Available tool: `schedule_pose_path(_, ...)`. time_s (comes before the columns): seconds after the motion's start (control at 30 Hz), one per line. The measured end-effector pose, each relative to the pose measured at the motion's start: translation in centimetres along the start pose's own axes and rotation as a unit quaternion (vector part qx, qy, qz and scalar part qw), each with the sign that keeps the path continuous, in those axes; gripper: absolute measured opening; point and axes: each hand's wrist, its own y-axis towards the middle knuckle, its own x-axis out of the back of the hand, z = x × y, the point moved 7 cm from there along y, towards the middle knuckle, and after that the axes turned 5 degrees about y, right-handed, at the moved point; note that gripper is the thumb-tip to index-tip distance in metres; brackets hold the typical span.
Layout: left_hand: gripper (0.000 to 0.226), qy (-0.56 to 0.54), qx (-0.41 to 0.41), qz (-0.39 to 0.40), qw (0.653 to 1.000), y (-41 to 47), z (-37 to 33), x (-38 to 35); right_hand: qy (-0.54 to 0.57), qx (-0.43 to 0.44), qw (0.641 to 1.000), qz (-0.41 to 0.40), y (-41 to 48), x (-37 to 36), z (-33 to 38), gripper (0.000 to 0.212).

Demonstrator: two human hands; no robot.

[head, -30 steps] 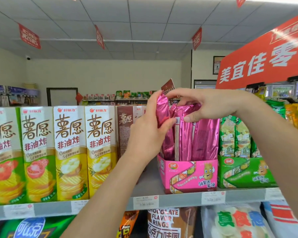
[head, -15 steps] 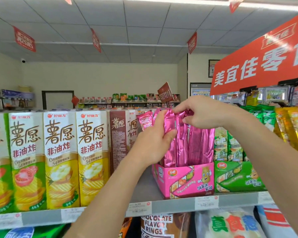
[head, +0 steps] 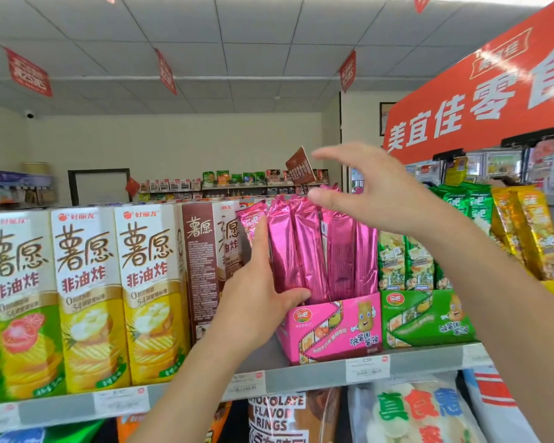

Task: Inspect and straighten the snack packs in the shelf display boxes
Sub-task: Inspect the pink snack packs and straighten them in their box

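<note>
Several shiny pink snack packs [head: 311, 251] stand upright in a pink display box [head: 336, 330] on the shelf. My left hand [head: 256, 298] presses against the left side of the packs, thumb across the front of the leftmost ones near the box rim. My right hand [head: 368, 193] hovers just above the pack tops, fingers spread, holding nothing. A green display box [head: 426, 318] with green snack packs [head: 406, 260] stands directly to the right.
Tall yellow and green chip boxes [head: 87, 295] and a brown box [head: 205, 260] line the shelf to the left. Gold packs [head: 531, 231] sit at the far right. A grey shelf edge [head: 301, 378] carries price tags. A red sign [head: 480, 100] hangs overhead.
My right hand let go of the pack tops and lifted, fingers opening. My left hand slid lower along the packs' left side. The packs now stand straighter in the box.
</note>
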Motion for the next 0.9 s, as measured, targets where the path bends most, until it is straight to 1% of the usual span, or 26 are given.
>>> schedule_pose_path(0.03,0.124,-0.005,0.004,0.008,1.000,0.1,0.1,0.0,0.022,-0.016,1.000,0.003,-0.4,0.6,-0.6,0.074)
schedule_pose_path(0.07,0.123,-0.004,0.010,0.012,1.000,0.1,0.2,0.1,0.038,-0.038,0.998,0.028,-0.9,0.9,-1.2,0.080)
schedule_pose_path(0.1,0.123,0.005,0.015,0.013,1.000,0.2,0.4,0.3,0.029,-0.056,0.996,0.069,-1.4,0.7,-1.6,0.085)
schedule_pose_path(0.13,0.123,0.016,0.021,0.016,1.000,0.2,0.4,0.5,-0.004,-0.062,0.992,0.112,-1.9,0.1,-1.7,0.086)
schedule_pose_path(0.17,0.123,0.026,0.027,0.022,0.999,0.3,0.3,0.7,-0.042,-0.057,0.988,0.137,-2.2,-0.4,-1.8,0.084)
schedule_pose_path(0.2,0.123,0.034,0.035,0.031,0.998,0.4,0.4,0.8,-0.075,-0.044,0.987,0.134,-2.3,-0.8,-1.6,0.081)
schedule_pose_path(0.27,0.122,0.057,0.055,0.047,0.996,0.5,0.3,1.1,-0.113,-0.019,0.990,0.081,-2.1,-1.0,-0.6,0.071)
schedule_pose_path(0.3,0.120,0.083,0.054,0.040,0.994,0.3,0.1,1.3,-0.123,-0.011,0.991,0.056,-2.1,-1.1,-0.2,0.067)
schedule_pose_path(0.33,0.115,0.119,0.036,0.007,0.992,0.0,-0.4,1.7,-0.131,-0.006,0.991,0.039,-2.0,-1.3,0.1,0.063)
schedule_pose_path(0.37,0.105,0.155,0.000,-0.054,0.986,-0.7,-1.3,2.2,-0.133,0.000,0.991,0.027,-2.1,-1.6,0.3,0.061)
schedule_pose_path(0.4,0.091,0.188,-0.050,-0.123,0.973,-1.6,-2.6,2.6,-0.126,0.007,0.992,0.017,-2.2,-1.9,0.3,0.060)
schedule_pose_path(0.43,0.075,0.218,-0.102,-0.163,0.957,-2.6,-4.0,2.5,-0.110,0.013,0.994,0.003,-2.4,-2.1,0.4,0.061)
schedule_pose_path(0.47,0.059,0.247,-0.147,-0.166,0.943,-3.4,-5.2,1.7,-0.090,0.016,0.996,-0.016,-2.6,-2.2,0.3,0.064)
schedule_pose_path(0.53,0.038,0.311,-0.208,-0.114,0.920,-4.0,-6.3,-0.9,-0.060,0.022,0.996,-0.060,-3.3,-2.0,0.1,0.069)
schedule_pose_path(0.57,0.032,0.340,-0.224,-0.086,0.909,-4.1,-6.3,-2.1,-0.052,0.027,0.995,-0.079,-3.7,-2.0,0.1,0.071)
schedule_pose_path(0.6,0.027,0.354,-0.223,-0.062,0.906,-3.9,-6.2,-2.7,-0.046,0.031,0.994,-0.095,-4.2,-2.0,0.2,0.072)
schedule_pose_path(0.67,0.019,0.326,-0.192,-0.025,0.925,-3.3,-5.5,-2.6,-0.045,0.045,0.989,-0.132,-5.6,-1.9,0.3,0.066)
schedule_pose_path(0.73,0.015,0.307,-0.169,-0.005,0.937,-3.0,-4.6,-2.2,-0.054,0.066,0.981,-0.175,-7.6,-1.8,0.5,0.050)
schedule_pose_path(0.77,0.018,0.304,-0.168,-0.007,0.938,-3.1,-4.2,-1.8,-0.050,0.067,0.981,-0.177,-8.5,-2.0,0.5,0.042)
schedule_pose_path(0.8,0.021,0.302,-0.164,-0.007,0.939,-3.3,-3.6,-1.3,-0.037,0.055,0.985,-0.162,-9.3,-2.4,0.3,0.035)
schedule_pose_path(0.83,0.023,0.302,-0.153,-0.009,0.941,-3.2,-3.1,-0.8,-0.022,0.036,0.991,-0.129,-9.9,-3.1,0.1,0.033)
schedule_pose_path(0.9,0.023,0.316,-0.134,-0.010,0.939,-3.3,-2.2,0.1,-0.018,0.002,1.000,-0.015,-10.8,-5.5,-0.4,0.039)
